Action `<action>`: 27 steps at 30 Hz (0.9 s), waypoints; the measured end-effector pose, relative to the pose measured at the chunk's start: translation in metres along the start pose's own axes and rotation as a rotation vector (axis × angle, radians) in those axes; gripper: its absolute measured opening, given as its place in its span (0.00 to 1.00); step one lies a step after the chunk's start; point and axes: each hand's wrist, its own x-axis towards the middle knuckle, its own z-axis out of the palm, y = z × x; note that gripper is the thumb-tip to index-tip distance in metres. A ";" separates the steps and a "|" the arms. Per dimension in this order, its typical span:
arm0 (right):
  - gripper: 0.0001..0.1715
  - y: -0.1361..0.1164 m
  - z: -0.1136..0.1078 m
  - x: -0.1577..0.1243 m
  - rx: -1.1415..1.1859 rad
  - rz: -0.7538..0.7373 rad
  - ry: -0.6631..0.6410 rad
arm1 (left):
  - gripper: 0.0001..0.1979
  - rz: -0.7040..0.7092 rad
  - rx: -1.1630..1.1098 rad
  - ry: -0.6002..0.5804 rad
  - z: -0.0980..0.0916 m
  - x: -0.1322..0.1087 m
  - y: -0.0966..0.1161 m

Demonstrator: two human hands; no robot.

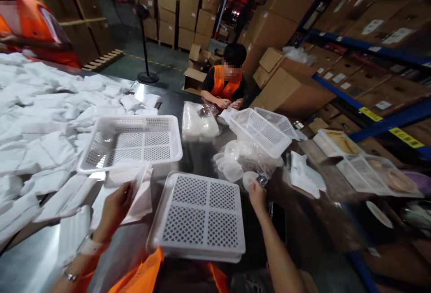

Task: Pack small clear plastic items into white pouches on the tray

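My left hand is closed on a thin white bag at the near left of the steel table. My right hand reaches forward and pinches a small round white lid at the edge of a clear plastic bag of round lids. Between my arms an upturned white perforated basket lies on the table. A second white basket stands upright just beyond my left hand.
A heap of white bags covers the table's left side. Across the table a person in an orange vest works beside more white baskets and a filled plastic bag. Trays sit at right; cardboard boxes stand behind.
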 end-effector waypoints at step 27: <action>0.30 -0.152 0.007 -0.120 0.294 -0.359 -0.434 | 0.19 0.710 -0.039 -0.421 0.082 -0.086 0.048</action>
